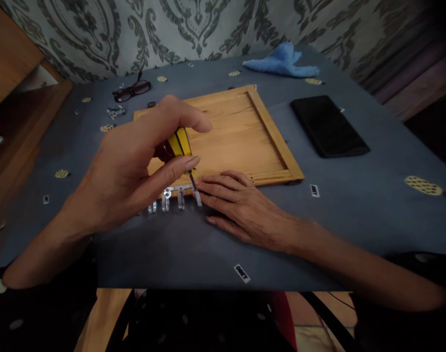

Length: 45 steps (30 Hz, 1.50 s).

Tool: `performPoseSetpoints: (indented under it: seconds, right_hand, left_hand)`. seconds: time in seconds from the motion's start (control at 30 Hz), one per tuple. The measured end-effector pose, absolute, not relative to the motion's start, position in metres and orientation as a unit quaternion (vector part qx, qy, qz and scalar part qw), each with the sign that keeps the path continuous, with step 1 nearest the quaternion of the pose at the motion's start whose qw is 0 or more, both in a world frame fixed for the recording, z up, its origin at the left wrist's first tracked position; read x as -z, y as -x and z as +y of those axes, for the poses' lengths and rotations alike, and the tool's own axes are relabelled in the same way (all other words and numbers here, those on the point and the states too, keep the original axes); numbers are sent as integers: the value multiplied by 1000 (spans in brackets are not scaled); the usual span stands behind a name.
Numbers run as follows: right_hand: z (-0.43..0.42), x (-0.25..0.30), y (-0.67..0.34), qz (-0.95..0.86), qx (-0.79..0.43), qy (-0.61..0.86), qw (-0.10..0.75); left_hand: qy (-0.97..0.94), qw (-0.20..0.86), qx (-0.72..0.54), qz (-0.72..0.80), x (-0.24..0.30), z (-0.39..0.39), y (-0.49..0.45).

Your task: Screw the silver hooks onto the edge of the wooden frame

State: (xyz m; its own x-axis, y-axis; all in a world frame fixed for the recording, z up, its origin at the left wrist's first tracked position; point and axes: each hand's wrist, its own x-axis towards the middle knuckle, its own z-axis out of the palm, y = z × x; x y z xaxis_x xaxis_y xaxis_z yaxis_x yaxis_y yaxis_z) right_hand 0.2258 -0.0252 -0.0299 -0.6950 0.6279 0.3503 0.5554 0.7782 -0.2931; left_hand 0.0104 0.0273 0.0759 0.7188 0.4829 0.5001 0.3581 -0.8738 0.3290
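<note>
A yellow and black screwdriver [180,143] is gripped in my left hand [125,156], its thumb along the handle and its index finger raised over the top. The shaft slants down to a metal hook rail [179,188] on the near edge of a wooden framed panel [268,129], with the tip at the rail's right end. Several silver hooks hang from the rail toward me; my left hand hides its left part. My right hand [244,205] lies flat with fingers stretched out, fingertips by the rail's right end and the panel's near edge.
Eyeglasses [132,91] and a small pile of metal pieces [116,112] lie at the back left. A blue plush toy [283,63] rests by the patterned wall, and a black phone [329,126] lies right of the panel. The table [164,259] ends close to my body.
</note>
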Motion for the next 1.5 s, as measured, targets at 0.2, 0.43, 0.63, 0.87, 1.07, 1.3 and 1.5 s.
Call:
performPoseSetpoints:
  seconds: [0.2,0.43,0.63,0.87,1.07,1.3,1.5]
  right_hand:
    - [-27,27,-226,-915,-92,325,220]
    - [-30,30,-224,-913,-68,334,222]
    - [-31,31,-223,-912,-61,338,226]
    - [-31,30,-224,-912,-65,338,221]
    - [-30,29,-224,-911,-82,338,221]
    - [-30,28,-224,-913,-80,341,211]
    - [-30,29,-224,-914,-71,336,214]
  left_hand:
    - [-929,93,-286,218,-79,27,-11]
    - [-936,61,-271,215,-82,26,-12]
    - [-932,47,-262,248,-81,26,-9]
    - [-921,111,-274,254,-81,24,-9]
    - [-913,59,-296,273,-78,26,-10]
    - [-924,-49,-264,273,-73,29,-10]
    - [-924,-39,-216,313,-76,24,-10]
